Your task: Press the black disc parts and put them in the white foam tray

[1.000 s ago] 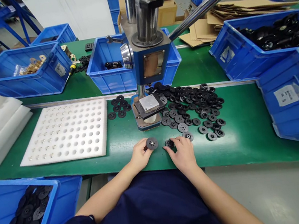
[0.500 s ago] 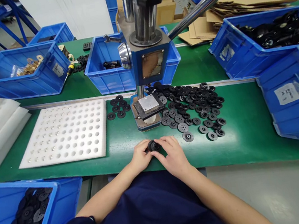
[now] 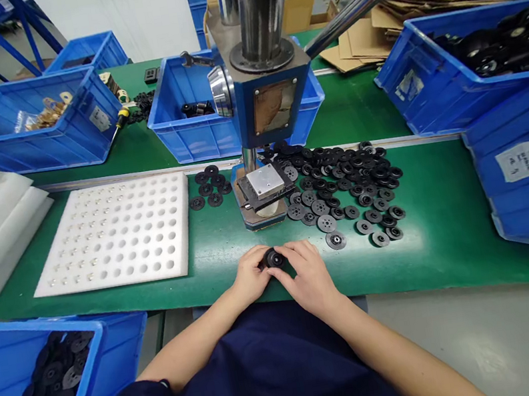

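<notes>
Black disc [image 3: 273, 258] sits just in front of the hand press [image 3: 268, 96], at the near edge of the green surface [image 3: 434, 244], pinched between both hands. The left hand [image 3: 250, 276] closes on its left rim and the right hand [image 3: 308, 275] on its right rim, with the fingers curled narrowly around it, so little of the part shows. It may be two pieces pressed together; I cannot tell.

It looks like moulded plastic: probably light, stiff and rather smooth, so likely to slip if pinched on the flat faces. The rim seems the safest place to hold it, with thumbs and fingertips opposed. The centre hub looks finer and is best left alone.

Right of the press, loose discs [image 3: 343, 185] of the same kind lie spread on the surface, and a small cluster [image 3: 209, 187] lies to its left. Further left of the press is a white foam tray [image 3: 113, 233] with rows of round holes. Some holes seem to hold tiny shiny pieces, too small to be sure.

- The blue bin [image 3: 193, 135] behind the press holds a few dark parts.
- The far-left bin [image 3: 34, 152] holds brass-coloured pieces and a clear bag.
- The right-hand bin [image 3: 431, 102] is heaped with larger black round parts.
- The near-left bin [image 3: 33, 329] is filled with black discs.
</notes>
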{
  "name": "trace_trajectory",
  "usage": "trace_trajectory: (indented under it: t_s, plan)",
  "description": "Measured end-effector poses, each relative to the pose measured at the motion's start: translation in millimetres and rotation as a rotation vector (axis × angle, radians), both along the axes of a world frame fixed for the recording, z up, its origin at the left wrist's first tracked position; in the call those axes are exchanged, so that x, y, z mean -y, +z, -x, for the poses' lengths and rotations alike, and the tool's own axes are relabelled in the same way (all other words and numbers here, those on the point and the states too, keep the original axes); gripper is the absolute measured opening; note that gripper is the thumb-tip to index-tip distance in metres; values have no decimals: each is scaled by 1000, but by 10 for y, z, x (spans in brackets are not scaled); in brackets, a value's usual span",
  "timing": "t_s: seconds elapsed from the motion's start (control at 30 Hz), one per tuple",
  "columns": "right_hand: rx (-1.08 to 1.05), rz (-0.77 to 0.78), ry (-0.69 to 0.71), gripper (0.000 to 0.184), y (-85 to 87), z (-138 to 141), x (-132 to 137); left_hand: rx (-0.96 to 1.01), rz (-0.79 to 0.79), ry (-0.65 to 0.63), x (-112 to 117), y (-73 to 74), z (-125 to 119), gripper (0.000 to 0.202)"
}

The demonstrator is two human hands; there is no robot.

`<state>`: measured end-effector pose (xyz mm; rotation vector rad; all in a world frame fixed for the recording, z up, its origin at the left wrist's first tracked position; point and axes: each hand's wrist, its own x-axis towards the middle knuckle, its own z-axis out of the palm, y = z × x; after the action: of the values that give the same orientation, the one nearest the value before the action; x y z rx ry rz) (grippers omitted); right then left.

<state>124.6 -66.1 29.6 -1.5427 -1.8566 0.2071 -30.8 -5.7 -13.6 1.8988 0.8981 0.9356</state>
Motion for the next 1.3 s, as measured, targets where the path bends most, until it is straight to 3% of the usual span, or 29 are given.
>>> trace_trajectory:
  t_s: [0.37,0.63,0.97,1.3]
  plan:
    - [-9,-45,-13,31,-86,42,7,-1,-47,1,4,-41,-8,22]
    - [-19,-95,-22,33,-73,51,3,27,-75,28,19,7,-10,18]
    - [-70,-84,-45,33,-213,75,-25,-34,-84,49,-6,-14,-27,30]
    - [-87,-79,-50,33,-193,47,-52,-50,-68,40,-10,-9,-21,20]
